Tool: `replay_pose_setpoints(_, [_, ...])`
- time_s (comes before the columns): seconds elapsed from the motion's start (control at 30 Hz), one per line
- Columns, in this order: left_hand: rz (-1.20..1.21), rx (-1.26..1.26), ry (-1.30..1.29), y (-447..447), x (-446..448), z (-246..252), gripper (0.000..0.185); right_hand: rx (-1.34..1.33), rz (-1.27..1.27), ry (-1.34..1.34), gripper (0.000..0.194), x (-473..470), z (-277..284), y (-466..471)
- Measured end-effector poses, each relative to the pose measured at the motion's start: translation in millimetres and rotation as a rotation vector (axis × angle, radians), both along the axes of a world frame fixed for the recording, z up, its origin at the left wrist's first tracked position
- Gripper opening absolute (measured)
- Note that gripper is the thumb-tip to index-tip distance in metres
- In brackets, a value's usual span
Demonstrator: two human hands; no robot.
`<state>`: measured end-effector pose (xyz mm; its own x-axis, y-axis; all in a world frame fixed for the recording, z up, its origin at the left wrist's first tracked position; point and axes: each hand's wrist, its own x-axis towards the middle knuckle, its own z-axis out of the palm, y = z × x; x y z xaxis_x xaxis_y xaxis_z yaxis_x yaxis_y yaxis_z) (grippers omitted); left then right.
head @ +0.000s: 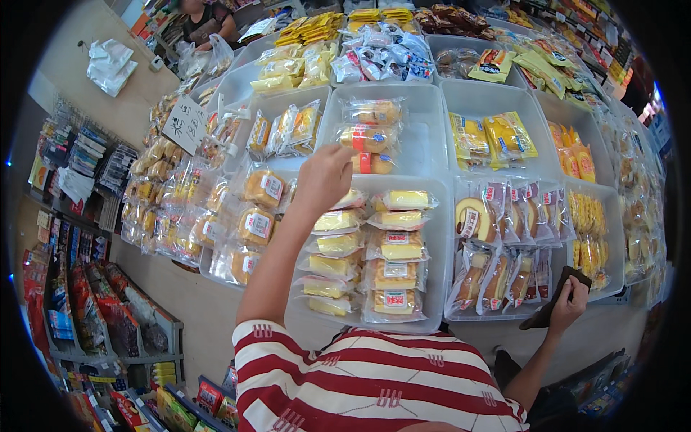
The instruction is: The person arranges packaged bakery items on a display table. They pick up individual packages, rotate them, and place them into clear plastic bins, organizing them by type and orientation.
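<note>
My left hand reaches over the bins, its fingers curled at the left edge of the wrapped round cakes with red bands; whether it grips one cannot be told. Below it, a translucent plastic bin holds two columns of wrapped yellow cakes. At the lower right, my right hand holds a dark brown cloth beside a bin of wrapped Swiss roll slices. Yellow packets lie in the bin right of the round cakes.
More bins of packaged pastries surround these, with a handwritten sign at left. Another person stands at the top left near plastic bags. Store shelves of packaged goods stand at lower left.
</note>
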<state>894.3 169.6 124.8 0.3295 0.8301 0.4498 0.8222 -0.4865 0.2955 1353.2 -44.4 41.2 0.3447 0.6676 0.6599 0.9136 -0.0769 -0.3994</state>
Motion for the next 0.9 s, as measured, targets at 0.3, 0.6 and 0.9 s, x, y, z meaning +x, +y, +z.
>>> replay_pose_setpoints(0.3, [-0.118,-0.205,0.280,113,-3,-51,0.057,-0.055,-0.031,-0.160,0.016,5,-1,0])
replay_pose_setpoints(0.6, [-0.102,-0.346,0.449,143,3,-70,0.062,-0.134,-0.016,-0.093,0.009,3,6,0])
replay_pose_setpoints(0.9, [-0.089,-0.243,0.437,113,2,-28,0.058,-0.146,-0.073,-0.043,0.009,-5,11,2])
